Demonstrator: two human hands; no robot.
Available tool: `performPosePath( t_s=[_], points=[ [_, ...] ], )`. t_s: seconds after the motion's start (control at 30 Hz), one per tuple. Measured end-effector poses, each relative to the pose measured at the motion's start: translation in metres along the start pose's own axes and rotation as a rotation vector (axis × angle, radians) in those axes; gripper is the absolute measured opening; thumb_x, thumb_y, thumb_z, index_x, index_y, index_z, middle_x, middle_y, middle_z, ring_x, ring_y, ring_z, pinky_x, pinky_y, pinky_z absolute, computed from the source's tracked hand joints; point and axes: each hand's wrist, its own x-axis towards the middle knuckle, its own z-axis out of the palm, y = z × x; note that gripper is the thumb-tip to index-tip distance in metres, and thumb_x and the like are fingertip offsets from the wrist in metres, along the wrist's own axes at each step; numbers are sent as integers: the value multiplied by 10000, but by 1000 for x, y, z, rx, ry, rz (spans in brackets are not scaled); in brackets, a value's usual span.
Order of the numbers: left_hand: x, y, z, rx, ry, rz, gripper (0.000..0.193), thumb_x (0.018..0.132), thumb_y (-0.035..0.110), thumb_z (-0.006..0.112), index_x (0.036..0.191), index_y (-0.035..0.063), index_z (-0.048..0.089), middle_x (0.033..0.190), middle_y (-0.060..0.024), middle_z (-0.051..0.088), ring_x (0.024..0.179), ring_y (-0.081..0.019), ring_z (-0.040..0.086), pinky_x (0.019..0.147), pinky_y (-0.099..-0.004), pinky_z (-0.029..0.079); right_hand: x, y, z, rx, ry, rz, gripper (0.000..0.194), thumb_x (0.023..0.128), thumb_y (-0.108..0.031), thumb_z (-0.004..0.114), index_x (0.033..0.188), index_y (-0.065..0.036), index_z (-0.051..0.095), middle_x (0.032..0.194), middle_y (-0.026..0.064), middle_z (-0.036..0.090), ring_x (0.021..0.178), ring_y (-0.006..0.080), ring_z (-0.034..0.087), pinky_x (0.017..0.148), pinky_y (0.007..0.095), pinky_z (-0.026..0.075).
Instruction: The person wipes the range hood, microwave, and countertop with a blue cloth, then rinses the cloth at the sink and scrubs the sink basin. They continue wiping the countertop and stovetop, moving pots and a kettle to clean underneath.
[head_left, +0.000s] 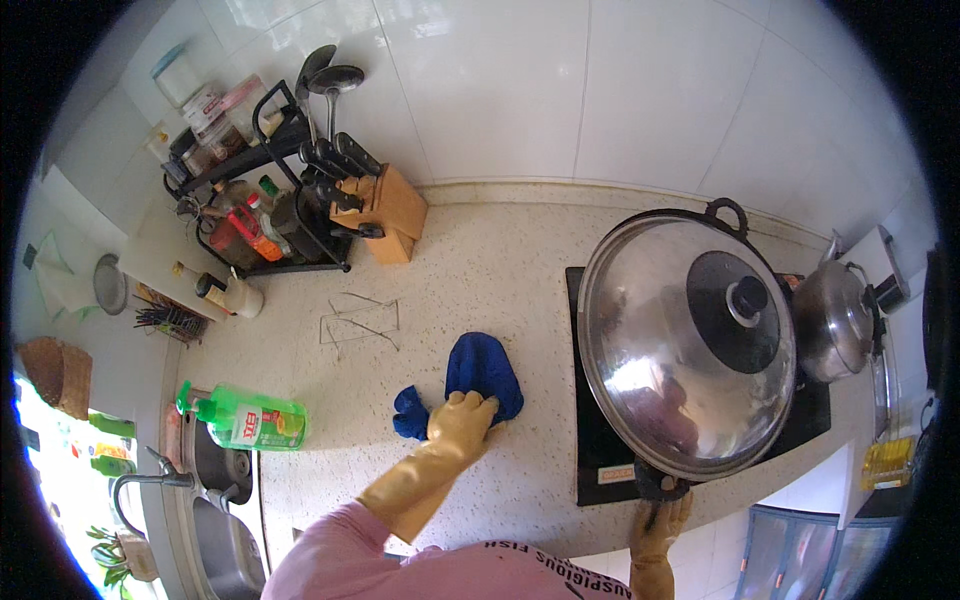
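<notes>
My left hand (463, 426), in a tan rubber glove, presses a bunched dark blue cloth (482, 364) onto the speckled pale countertop (517, 480). Part of the cloth sticks out to the left of the glove. My right hand (660, 521), in a matching glove, is at the counter's front edge, right by the near handle (660, 484) of a large wok. Whether its fingers grip that handle cannot be made out. A domed metal lid (645, 322) with a black knob covers the wok, which stands on a black cooktop (592, 450).
A wire rack (360, 324) and a green pump bottle (259, 420) lie on the counter. Behind them stand a wooden knife block (397, 206) and a black shelf (247, 157) of jars and bottles. A double sink (225, 544) is at left, a metal kettle (836, 322) at right.
</notes>
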Motion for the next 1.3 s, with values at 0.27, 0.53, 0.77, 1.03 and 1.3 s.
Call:
performPosePath(
  t_s=[0.27,0.53,0.77,1.03,1.3],
  points=[
    [128,-83,-172,-778,865,-68,557,943,546,644,1104,19,721,1017,-168,743,968,-338,697,867,-435,501,4,-6,-1,-4,-32,143,565,1041,-427,511,1437,-26,476,1425,232,531,1325,474,482,1074,618,375],
    [284,-123,-102,135,649,44,642,992,563,473,1242,-1,651,1252,-251,642,1164,-468,581,1026,-523,442,8,-8,4,-71,-64,160,614,1022,-493,541,1440,-55,433,1373,184,536,1297,321,522,1084,499,428],
    [314,-66,-68,-57,572,175,511,993,452,486,1197,25,679,1263,-203,657,1153,-423,591,1023,-521,424,15,-22,0,289,-40,233,430,1051,-314,498,1403,-68,505,1381,168,521,1307,297,514,1095,434,461],
    [177,41,14,58,823,438,414,949,286,584,1254,6,611,1182,-143,633,1164,-357,561,983,-493,446,30,-20,-14,16,13,-73,504,1020,-208,504,1447,57,463,1472,282,484,1362,496,441,1161,578,289],
    [-57,74,43,-72,-163,823,464,937,310,662,1366,139,622,1179,-132,680,1065,-293,655,951,-471,502,13,-13,-7,-61,10,-46,431,1005,-145,533,1390,50,532,1450,285,507,1352,475,462,1169,563,290]
  ],
)
